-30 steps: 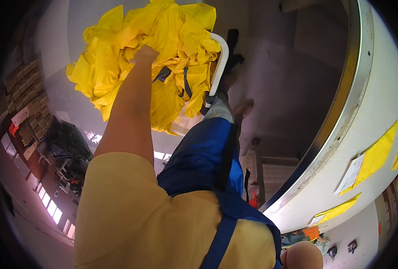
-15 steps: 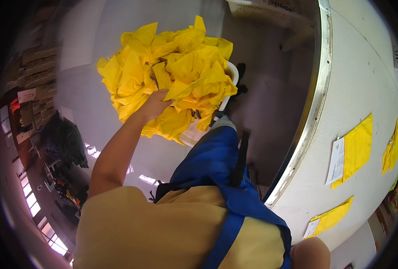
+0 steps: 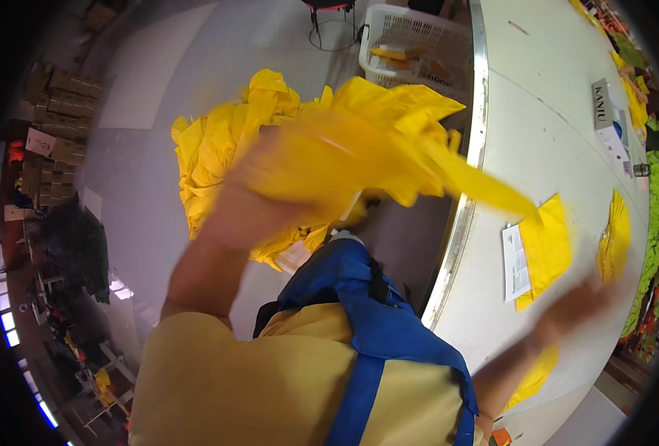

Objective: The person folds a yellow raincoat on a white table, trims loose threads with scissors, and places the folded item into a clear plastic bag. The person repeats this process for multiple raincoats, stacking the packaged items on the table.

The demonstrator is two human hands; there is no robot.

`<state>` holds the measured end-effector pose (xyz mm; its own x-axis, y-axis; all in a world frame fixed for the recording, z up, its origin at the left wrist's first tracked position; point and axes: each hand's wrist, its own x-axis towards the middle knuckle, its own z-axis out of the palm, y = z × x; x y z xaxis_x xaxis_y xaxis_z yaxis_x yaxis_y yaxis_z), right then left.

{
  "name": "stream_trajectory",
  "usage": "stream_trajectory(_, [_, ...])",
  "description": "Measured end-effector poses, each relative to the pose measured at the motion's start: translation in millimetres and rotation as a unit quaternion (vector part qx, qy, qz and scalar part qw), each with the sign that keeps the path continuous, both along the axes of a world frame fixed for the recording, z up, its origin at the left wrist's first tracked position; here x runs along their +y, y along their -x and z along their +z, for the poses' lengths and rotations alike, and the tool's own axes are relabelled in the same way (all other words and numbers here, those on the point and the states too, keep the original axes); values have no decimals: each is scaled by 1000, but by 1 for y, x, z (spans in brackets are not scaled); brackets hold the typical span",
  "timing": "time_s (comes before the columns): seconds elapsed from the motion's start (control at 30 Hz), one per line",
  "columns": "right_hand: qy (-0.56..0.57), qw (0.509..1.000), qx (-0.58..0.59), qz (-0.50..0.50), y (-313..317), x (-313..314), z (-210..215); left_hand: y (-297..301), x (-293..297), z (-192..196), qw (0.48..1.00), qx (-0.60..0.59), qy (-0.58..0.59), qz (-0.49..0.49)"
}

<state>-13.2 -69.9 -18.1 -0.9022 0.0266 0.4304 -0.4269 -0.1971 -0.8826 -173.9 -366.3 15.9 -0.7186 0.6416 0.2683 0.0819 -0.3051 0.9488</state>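
Note:
My left hand (image 3: 259, 212) grips a yellow cloth piece (image 3: 378, 152), lifted and smeared by motion, its loose end trailing right over the table edge. Below and behind it a heap of yellow cloth (image 3: 214, 160) bulges from a bin that the heap mostly hides. Over the white table my right hand (image 3: 586, 301) is reaching out, too blurred to make out its fingers. Beside that hand lie a flat yellow piece (image 3: 549, 249) with a white printed card (image 3: 516, 264) at its edge and a bunched yellow piece (image 3: 615, 238). Another yellow piece (image 3: 537, 379) lies partly under my right forearm.
The white table (image 3: 523, 126) has a metal-trimmed edge (image 3: 463, 223) on my right. A small box (image 3: 610, 130) stands on it, with green cloth (image 3: 658, 223) along its far side. A white basket (image 3: 411, 37) holding packets stands beyond the heap. Stacked cartons (image 3: 66, 111) are at left.
My left hand has pulled a yellow cloth piece up from the heap and swung it right toward the table. My right hand has come into view over the table.

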Motion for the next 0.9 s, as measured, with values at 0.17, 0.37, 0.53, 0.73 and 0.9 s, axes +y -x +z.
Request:
stream_trajectory(0.17, [85, 996, 27, 23, -24, 12, 3, -67, 107, 5, 928, 39, -25, -370])
stream_trajectory(0.37, [126, 989, 49, 53, -65, 28, 3, -40, 19, -77, 985, -42, 33, -165])
stream_trajectory(0.53, [151, 984, 67, 69, -95, 40, 13, -28, -38, -241, 787, -597, 19, 156])
stream_trajectory(0.73, [133, 984, 113, 25, -173, 34, 40, -3, 81, -259, 788, -595, -102, 125])
stream_trajectory(0.9, [101, 982, 158, -6, -250, 34, 63, 61, 113, -115, 942, -309, -81, 100])
